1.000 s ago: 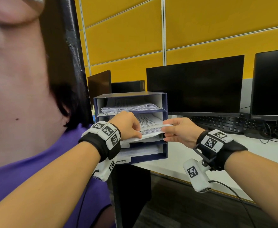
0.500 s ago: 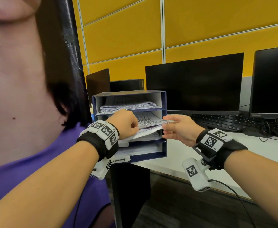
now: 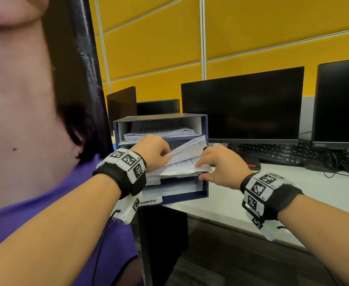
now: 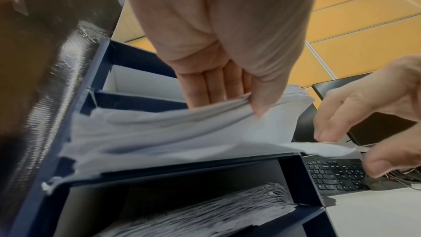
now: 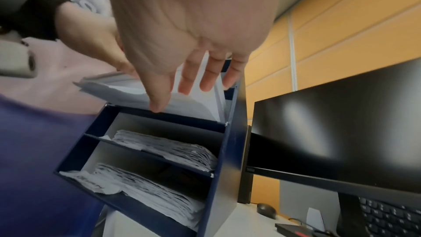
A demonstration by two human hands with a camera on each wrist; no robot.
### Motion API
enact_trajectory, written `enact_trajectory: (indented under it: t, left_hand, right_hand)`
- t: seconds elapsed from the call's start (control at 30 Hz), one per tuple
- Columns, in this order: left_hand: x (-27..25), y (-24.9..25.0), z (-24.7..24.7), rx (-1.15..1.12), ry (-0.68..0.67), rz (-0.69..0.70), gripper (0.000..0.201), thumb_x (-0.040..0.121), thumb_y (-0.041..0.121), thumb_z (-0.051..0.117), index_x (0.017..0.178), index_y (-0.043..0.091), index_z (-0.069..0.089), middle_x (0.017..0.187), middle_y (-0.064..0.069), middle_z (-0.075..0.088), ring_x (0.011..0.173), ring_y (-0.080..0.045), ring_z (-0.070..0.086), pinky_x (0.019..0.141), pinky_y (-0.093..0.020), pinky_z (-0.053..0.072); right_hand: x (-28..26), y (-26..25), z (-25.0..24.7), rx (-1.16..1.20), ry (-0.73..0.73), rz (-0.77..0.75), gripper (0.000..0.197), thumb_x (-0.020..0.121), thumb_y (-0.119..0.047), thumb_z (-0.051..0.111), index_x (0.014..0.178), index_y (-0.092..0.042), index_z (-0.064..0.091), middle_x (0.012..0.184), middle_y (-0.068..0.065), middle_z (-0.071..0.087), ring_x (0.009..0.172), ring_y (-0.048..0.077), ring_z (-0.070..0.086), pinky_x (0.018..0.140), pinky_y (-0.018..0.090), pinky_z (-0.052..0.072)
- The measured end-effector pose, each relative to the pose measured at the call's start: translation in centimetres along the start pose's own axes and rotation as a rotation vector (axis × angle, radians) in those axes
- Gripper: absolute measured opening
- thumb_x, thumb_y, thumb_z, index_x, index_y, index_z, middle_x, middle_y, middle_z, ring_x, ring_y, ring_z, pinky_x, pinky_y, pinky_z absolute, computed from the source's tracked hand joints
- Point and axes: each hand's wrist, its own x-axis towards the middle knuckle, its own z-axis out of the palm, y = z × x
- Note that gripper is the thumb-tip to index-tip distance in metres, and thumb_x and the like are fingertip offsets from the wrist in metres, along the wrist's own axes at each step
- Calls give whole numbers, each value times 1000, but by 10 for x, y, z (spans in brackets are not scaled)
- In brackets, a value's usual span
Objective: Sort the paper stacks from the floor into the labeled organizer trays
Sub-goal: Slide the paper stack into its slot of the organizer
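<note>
Gleaming white desk beneath dark monitors, yellow wall panels.

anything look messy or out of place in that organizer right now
Yes: in the blue organizer, the second tray's paper stack juts past the front edge, its sheets bent and uneven, with the left hand lifting the upper sheets.

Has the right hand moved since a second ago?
Yes. The right hand has shifted left, onto the papers in the organizer's middle tray.
</note>
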Motion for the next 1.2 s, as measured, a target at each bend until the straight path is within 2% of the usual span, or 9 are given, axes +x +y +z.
enact_trajectory:
  t: [0.1,0.2,0.3,0.43,0.7,0.8,0.93,1.07,1.2]
  left_hand:
    - [0,0,0,9,-7,3,24,94,26,55,94,12,74,87,-3,71,79,-18,64,69,-25,48]
    - [0,0,-1,27,-11,8,23,94,26,55,93,13,74,85,-3,71,77,-17,63,67,-24,45]
    - [1,2,-2,51,0,26,23,94,26,55,92,12,73,81,-2,69,71,-15,59,65,-23,42]
    - [1,4,-5,79,-4,42,22,93,27,56,95,13,73,85,-3,71,76,-17,62,74,-30,52]
    - [2,5,-6,90,-17,37,22,93,26,56,99,14,73,91,-4,71,82,-18,64,81,-33,55]
    - [2,6,-7,100,-13,37,22,93,26,55,97,13,72,90,-4,70,82,-19,64,79,-32,54]
    - [1,5,-7,105,-1,40,22,93,26,54,94,13,72,87,-5,70,79,-20,64,76,-32,54]
    - [2,4,-7,101,1,35,22,93,25,54,97,13,72,88,-4,70,79,-19,63,73,-27,50]
    - [2,4,-7,80,8,38,20,94,25,56,99,13,71,91,-3,70,82,-18,63,75,-25,48]
  right_hand:
    - [3,-2,4,-141,19,-141,26,82,-39,68,107,-35,71,107,-14,67,92,14,53,80,34,45]
    - [8,-3,13,-225,78,-245,13,83,-30,66,92,-31,75,90,-11,73,79,19,59,67,33,47]
    - [16,-5,19,-304,69,-229,18,89,-29,54,86,-28,72,83,-11,71,75,19,58,63,31,49]
    - [20,-10,21,-351,34,-194,26,91,-28,42,91,-27,68,86,-9,69,81,21,59,66,33,50]
    - [20,-15,27,-408,-3,-170,23,80,-8,58,97,-23,63,75,-5,64,63,24,62,47,28,40]
    - [20,-19,23,-432,7,-157,26,68,0,68,85,-19,63,61,-3,58,49,24,57,39,26,34]
    - [24,-19,24,-430,-17,-154,25,79,-2,59,97,-17,62,77,1,67,66,28,64,54,34,53]
    - [23,-19,26,-438,-54,-139,27,76,-2,61,95,-20,64,74,0,66,65,28,64,54,34,52]
    - [23,-23,29,-401,-101,-137,36,83,-3,53,112,-23,57,89,1,67,82,29,64,64,36,53]
